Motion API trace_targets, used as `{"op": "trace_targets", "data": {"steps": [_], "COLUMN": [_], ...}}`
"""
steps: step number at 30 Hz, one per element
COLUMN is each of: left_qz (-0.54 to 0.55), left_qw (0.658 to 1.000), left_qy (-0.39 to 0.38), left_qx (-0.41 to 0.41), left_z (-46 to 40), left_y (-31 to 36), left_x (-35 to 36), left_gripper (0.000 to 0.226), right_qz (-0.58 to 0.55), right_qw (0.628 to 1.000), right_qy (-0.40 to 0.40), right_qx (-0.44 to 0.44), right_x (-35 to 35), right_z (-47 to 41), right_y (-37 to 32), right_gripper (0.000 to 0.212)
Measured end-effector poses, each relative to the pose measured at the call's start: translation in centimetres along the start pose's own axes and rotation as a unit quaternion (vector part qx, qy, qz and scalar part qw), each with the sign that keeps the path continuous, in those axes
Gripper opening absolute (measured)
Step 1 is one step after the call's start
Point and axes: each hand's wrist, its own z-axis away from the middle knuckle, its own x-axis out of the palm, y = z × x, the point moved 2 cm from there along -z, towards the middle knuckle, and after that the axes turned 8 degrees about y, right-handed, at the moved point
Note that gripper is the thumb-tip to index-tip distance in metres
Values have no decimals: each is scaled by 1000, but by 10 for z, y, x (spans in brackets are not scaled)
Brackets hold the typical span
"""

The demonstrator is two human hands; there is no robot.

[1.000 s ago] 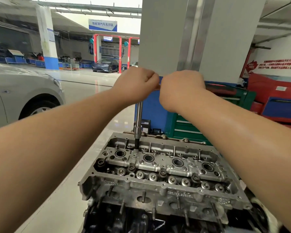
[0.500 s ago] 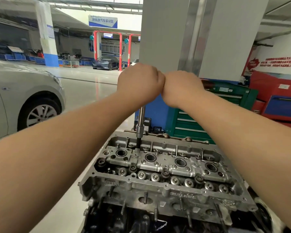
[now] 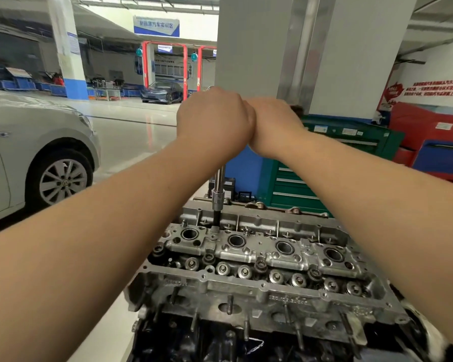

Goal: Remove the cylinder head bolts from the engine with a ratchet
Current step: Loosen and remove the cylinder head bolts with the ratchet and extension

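Head view: left hand (image 3: 215, 121) and right hand (image 3: 272, 126), fingers curled, grip ratchet (image 3: 218, 189) together.

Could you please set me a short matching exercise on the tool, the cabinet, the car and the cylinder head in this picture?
Things:
1. extension bar
2. tool cabinet
3. silver car
4. cylinder head

Places or states:
A. parked at the far left
B. upright, its socket set down into the head
C. green, behind the engine
D. valve gear uncovered, nearest the camera

Pairs: 1-B, 2-C, 3-A, 4-D
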Motion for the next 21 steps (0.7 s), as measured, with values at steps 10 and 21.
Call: {"op": "trace_targets", "data": {"steps": [10,21], "left_qz": [240,260], "left_qw": [969,961], "left_qy": [-57,-87], "left_qx": [18,30], "left_z": [2,-6], "left_y": [-10,-19], "left_x": [-3,3], "left_gripper": [46,45], "right_qz": [148,150], "right_qw": [988,985], "right_qy": [27,50], "right_qx": [39,68], "right_x": [-19,-11], "right_z": [19,16], "right_y": [10,0], "right_gripper": [26,25]}}
